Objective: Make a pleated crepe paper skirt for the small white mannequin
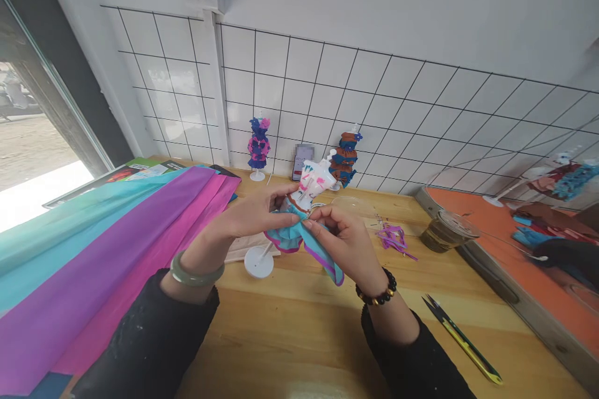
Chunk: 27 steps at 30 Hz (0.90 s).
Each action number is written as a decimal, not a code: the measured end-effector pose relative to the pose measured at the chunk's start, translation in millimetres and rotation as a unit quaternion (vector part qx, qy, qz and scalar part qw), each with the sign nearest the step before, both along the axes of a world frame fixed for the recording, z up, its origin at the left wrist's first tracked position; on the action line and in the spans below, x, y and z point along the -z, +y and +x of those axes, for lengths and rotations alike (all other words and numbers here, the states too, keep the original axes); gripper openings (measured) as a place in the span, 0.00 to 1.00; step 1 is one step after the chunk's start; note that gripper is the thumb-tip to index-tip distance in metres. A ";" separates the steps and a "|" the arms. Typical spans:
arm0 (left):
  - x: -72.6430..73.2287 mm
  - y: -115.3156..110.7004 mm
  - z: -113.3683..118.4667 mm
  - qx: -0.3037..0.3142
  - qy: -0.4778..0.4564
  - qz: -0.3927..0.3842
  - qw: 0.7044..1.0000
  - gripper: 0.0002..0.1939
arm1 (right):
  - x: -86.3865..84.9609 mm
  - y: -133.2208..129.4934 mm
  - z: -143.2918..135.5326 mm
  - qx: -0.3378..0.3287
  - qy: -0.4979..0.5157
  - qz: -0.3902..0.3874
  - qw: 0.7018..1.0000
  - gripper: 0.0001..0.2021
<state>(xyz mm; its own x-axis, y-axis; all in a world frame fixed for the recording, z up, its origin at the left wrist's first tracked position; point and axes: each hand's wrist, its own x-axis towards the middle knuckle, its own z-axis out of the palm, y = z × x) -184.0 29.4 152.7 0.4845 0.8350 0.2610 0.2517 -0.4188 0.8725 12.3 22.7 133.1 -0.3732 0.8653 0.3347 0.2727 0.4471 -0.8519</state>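
A small white doll-size dress form with coloured marks leans tilted between my hands, its round white base near the table. Around its waist gathers a light-blue crepe-paper skirt with a purple edge; a loose end of the strip hangs down at the right. My left hand is closed round the form's waist, its thumb pressing on the skirt. With thumb and fingers my right hand pinches the blue strip at the waist. The spot under the fingertips is partly hidden.
Crepe-paper sheets spread over the left side. At the back stand two dressed forms and a phone. To the right are purple scraps, a plastic cup, yellow-handled tweezers and an orange surface.
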 end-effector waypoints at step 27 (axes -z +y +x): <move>2.1 -0.7 4.1 0.055 -0.039 -0.023 0.997 0.20 | 3.1 5.1 1.8 -0.007 0.037 -0.055 0.998 0.13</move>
<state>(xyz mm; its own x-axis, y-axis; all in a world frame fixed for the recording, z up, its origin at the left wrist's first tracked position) -179.8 28.7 150.7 0.5536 0.7900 0.2637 0.1374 -0.3989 0.9067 14.1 27.8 129.9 -0.3628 0.8934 0.2649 0.2011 0.3526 -0.9139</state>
